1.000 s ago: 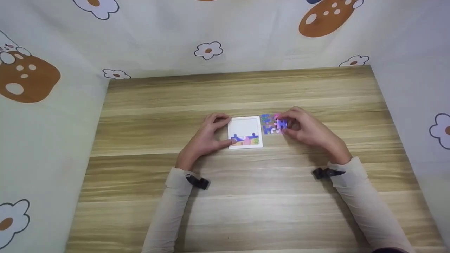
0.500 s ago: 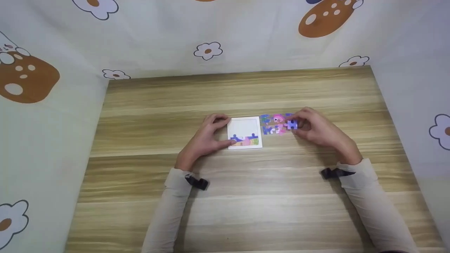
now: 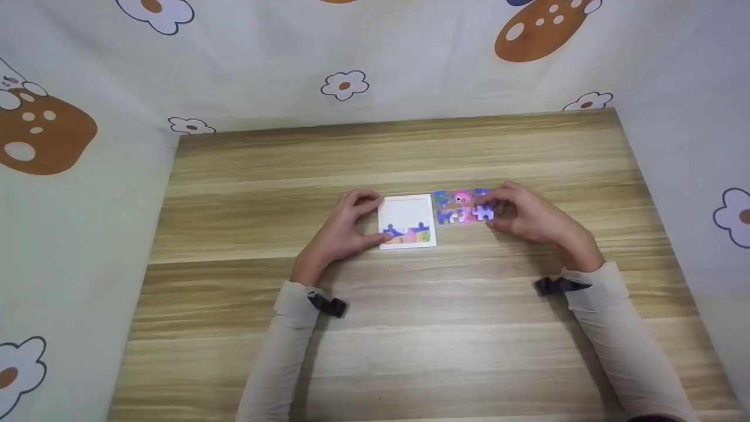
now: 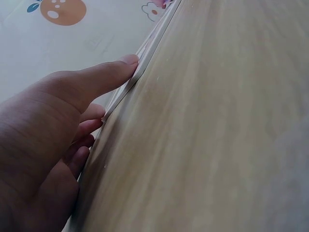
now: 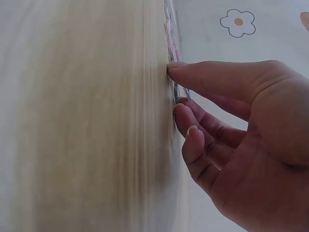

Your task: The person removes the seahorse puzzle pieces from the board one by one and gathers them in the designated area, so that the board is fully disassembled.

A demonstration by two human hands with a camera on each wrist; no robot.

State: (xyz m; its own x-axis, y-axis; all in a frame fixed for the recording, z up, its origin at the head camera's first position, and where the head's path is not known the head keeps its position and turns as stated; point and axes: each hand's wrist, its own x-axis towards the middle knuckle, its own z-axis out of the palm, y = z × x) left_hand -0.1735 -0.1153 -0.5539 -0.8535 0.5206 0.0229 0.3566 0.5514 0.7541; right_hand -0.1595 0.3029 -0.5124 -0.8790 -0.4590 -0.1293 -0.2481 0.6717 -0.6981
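A square white puzzle tray (image 3: 433, 221) lies on the table, with joined pieces (image 3: 410, 235) along its near side. My left hand (image 3: 345, 228) holds the tray's left side, its thumb on the near left part and its fingers at the far left corner. In the left wrist view the thumb (image 4: 111, 75) lies over the tray's edge. My right hand (image 3: 524, 214) pinches a blue-purple jigsaw piece (image 3: 484, 212) at the right of the loose pieces. The right wrist view shows this piece (image 5: 187, 94) only as a thin tilted edge near the fingers.
Several loose pink and blue jigsaw pieces (image 3: 462, 197) lie in two rows just right of the tray. The wood-grain table (image 3: 375, 328) meets a flower-printed cloth (image 3: 263, 76) at the back and sides. Each sleeve cuff carries a small black camera (image 3: 328, 305).
My right hand has moved right with the blue-purple jigsaw piece, from over the loose pink pieces to their right end, then slightly nearer. My left hand stays on the tray.
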